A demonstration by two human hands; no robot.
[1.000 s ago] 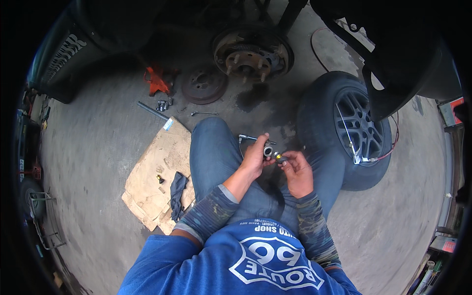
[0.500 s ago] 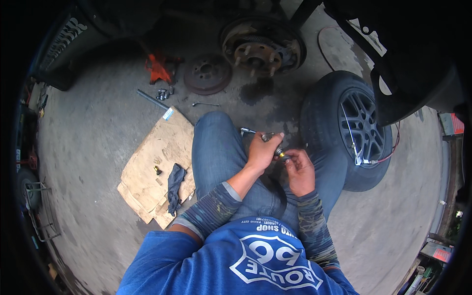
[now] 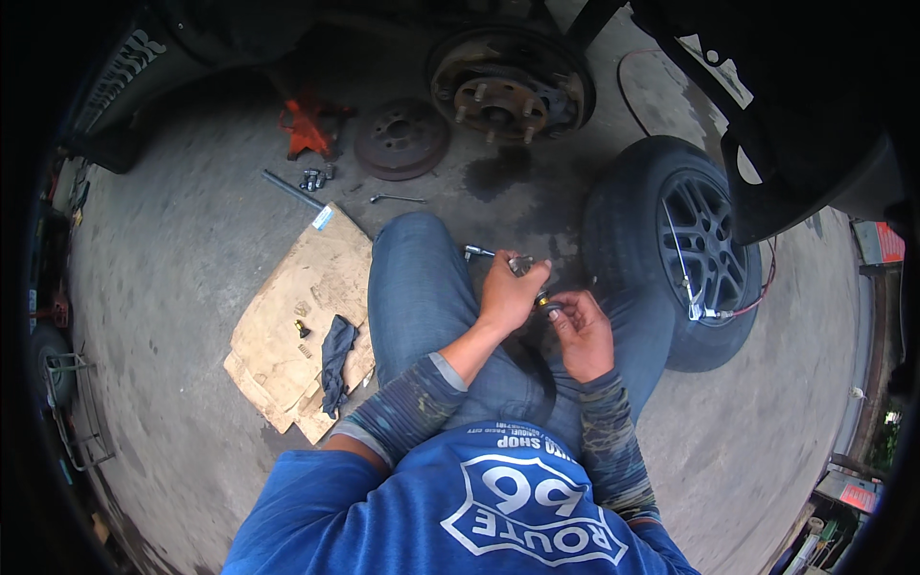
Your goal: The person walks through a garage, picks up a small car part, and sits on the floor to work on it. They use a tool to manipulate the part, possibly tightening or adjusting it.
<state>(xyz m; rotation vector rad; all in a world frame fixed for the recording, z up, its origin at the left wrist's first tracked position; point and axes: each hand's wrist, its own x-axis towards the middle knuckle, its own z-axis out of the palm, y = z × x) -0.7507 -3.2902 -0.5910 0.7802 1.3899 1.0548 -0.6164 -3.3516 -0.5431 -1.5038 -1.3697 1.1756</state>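
Note:
Over my lap, my left hand [image 3: 511,297] is closed round a small metal brake wheel cylinder [image 3: 521,264], its upper end showing past the fingers. A gold-coloured piston with a dark rim [image 3: 543,299] sits at the cylinder's lower end. My right hand [image 3: 583,335] pinches the dark rim between thumb and fingers; how deep the piston sits is hidden. Just beyond my left hand lies a ratchet-like chrome tool [image 3: 477,252]. On the cardboard [image 3: 273,326] to the left are another gold-coloured piston [image 3: 302,329], a small spring [image 3: 304,351] and a dark glove or rag [image 3: 337,359].
Ahead is an exposed drum brake hub [image 3: 500,105]. A brake drum [image 3: 402,139], an orange jack stand [image 3: 307,129], several sockets [image 3: 314,179], a wrench [image 3: 398,198] and a bar [image 3: 290,189] lie left of it. A wheel [image 3: 704,240] stands close on my right, an air gun [image 3: 704,311] against it.
Less gold shows between my hands, and my right fingers sit slightly closer to the cylinder. The whole view has shifted slightly; things on the floor stay in place.

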